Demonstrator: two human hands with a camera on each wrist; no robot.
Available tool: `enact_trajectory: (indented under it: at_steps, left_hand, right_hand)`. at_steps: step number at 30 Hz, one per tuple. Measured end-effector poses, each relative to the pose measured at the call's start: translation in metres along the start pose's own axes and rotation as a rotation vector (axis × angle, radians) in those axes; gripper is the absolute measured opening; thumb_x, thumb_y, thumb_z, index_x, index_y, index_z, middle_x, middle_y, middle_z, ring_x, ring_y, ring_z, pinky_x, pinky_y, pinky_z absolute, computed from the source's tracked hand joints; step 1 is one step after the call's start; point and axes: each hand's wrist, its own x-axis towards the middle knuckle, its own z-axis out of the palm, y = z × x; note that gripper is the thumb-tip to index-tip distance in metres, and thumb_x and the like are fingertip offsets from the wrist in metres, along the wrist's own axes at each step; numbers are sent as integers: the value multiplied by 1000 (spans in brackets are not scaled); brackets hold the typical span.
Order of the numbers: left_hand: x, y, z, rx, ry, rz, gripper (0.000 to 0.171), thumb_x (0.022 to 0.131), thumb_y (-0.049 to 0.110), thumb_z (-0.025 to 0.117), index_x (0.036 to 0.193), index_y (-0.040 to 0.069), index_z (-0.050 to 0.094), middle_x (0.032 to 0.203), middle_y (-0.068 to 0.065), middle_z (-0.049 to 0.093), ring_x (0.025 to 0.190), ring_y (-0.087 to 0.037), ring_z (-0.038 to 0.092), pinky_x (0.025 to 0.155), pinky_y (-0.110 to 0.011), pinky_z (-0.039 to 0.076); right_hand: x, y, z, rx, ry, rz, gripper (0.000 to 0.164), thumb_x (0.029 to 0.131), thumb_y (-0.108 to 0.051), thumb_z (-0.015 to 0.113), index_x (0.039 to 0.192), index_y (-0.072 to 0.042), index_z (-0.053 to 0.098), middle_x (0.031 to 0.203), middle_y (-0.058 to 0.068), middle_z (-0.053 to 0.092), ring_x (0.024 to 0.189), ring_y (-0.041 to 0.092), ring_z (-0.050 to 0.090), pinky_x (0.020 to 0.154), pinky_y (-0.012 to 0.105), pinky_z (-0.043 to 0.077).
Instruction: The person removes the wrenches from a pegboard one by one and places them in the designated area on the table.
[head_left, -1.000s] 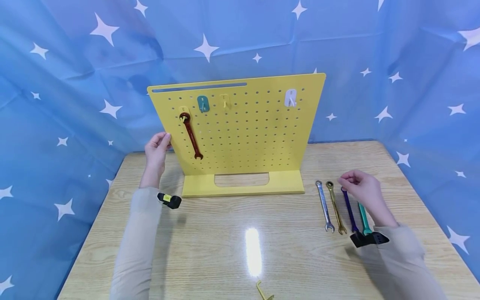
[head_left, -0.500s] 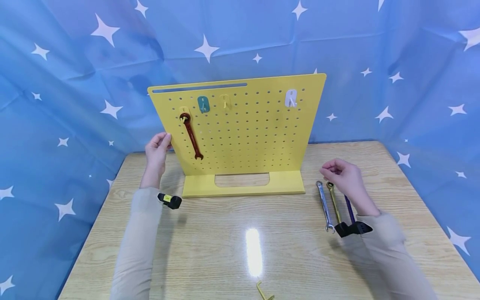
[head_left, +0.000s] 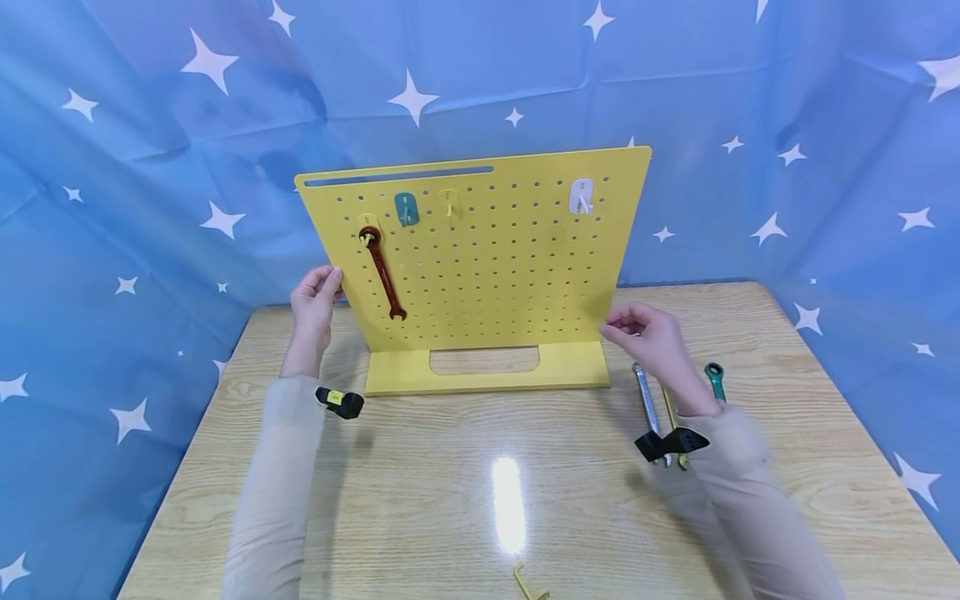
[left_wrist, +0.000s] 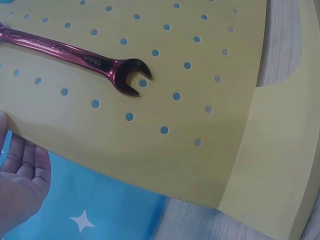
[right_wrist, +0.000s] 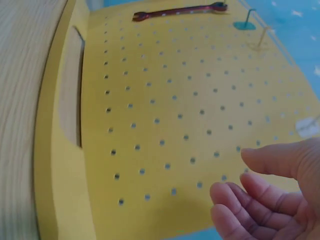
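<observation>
A yellow pegboard (head_left: 480,335) stands upright on its base on the table. My left hand (head_left: 311,312) grips its left edge, thumb in front and fingers (left_wrist: 41,167) behind. From a yellow hook near that edge hangs a dark red combination wrench (head_left: 384,273), its open end lower. My right hand (head_left: 648,337) is at the board's right edge, holding nothing. In the right wrist view its thumb (right_wrist: 272,159) stands apart from the loosely bent fingers; whether they touch the board I cannot tell.
A silver wrench (head_left: 647,398), a gold wrench (head_left: 670,408) and a green wrench (head_left: 716,381) lie right, partly under the right arm. The board carries a teal hook (head_left: 407,208), a yellow hook (head_left: 450,203) and a white hook (head_left: 581,196). Another yellow hook (head_left: 528,585) lies at the front.
My right hand has moved left from above the purple wrench, over the gold and silver ones, to the board's right edge. The purple wrench is now hidden. My left hand stays put.
</observation>
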Motion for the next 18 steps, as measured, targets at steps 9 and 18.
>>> enact_trajectory:
  at_steps: [9, 18]
  left_hand:
    - [0, -1, 0, -1, -7, 10, 13, 89, 11, 64, 77, 17, 65, 74, 5, 64, 69, -8, 60, 68, -19, 49]
    - [1, 0, -2, 5, -21, 11, 14, 89, 10, 64, 77, 17, 66, 74, 3, 62, 69, -9, 59, 69, -20, 49]
  right_hand:
    - [12, -25, 18, 94, -26, -21, 18, 86, -9, 68, 97, 4, 63, 90, 16, 66, 74, 10, 57, 62, 16, 48]
    - [21, -46, 30, 159, -60, -41, 19, 86, -9, 69, 99, 3, 63, 92, 15, 65, 76, 13, 57, 63, 16, 48]
